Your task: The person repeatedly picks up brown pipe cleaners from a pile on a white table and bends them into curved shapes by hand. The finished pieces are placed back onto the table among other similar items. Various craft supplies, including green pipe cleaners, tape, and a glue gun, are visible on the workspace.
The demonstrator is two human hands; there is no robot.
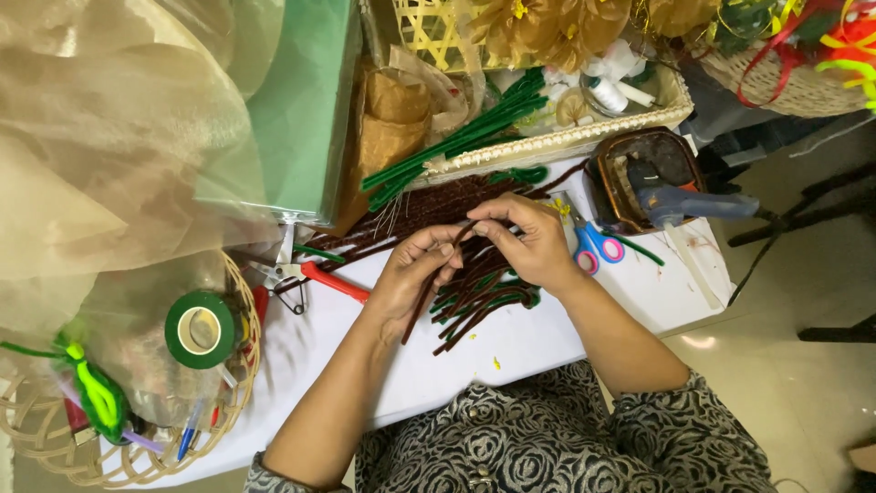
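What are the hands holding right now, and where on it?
Both the left hand and right hand pinch one thin brown fuzzy pipe cleaner near its upper end; its lower part hangs free.

Both forearms reached forward and converged, the left hand (412,274) and the right hand (529,239) meeting close together, palms turned inward, fingers curled and fingertips pinched, wrists slightly bent.

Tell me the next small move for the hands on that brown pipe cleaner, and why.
Probably bend or twist the brown pipe cleaner a little further: the left hand and right hand both pinch it near its top over the brown pile, its lower length hanging loose.
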